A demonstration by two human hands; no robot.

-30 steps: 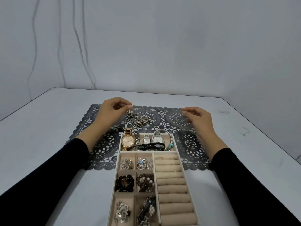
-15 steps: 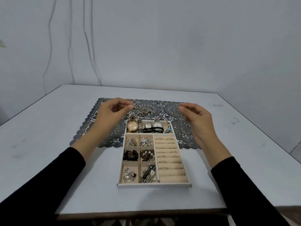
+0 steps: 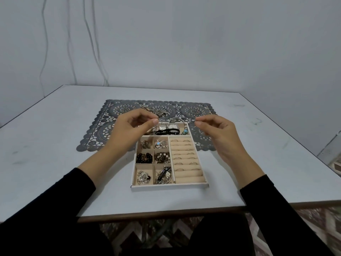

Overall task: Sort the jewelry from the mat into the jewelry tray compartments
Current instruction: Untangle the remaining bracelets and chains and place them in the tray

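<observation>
A white jewelry tray [image 3: 169,186] with beige compartments lies on the table, its far end over the grey lace mat [image 3: 100,132]. Watches and bracelets [image 3: 172,127] fill the top compartment, and small pieces sit in the left cells. Rings sit in the ring rolls [image 3: 186,159]. A tangle of chains [image 3: 159,112] remains on the mat behind the tray. My left hand [image 3: 132,131] and my right hand [image 3: 218,134] hover over the top compartment, each with thumb and forefinger pinched. A thin chain [image 3: 193,125], barely visible, hangs at the right fingertips and seems to run between both hands.
The pale table [image 3: 55,145] ends close to me at its front edge [image 3: 166,209], and a patterned floor shows below. A plain wall with hanging cables [image 3: 88,34] stands behind. The table's right edge [image 3: 295,145] drops off near a pale object.
The view has pulled back and up. Both hands have lifted off the mat and come together above the tray's top compartment, with the chain tangle left on the mat.
</observation>
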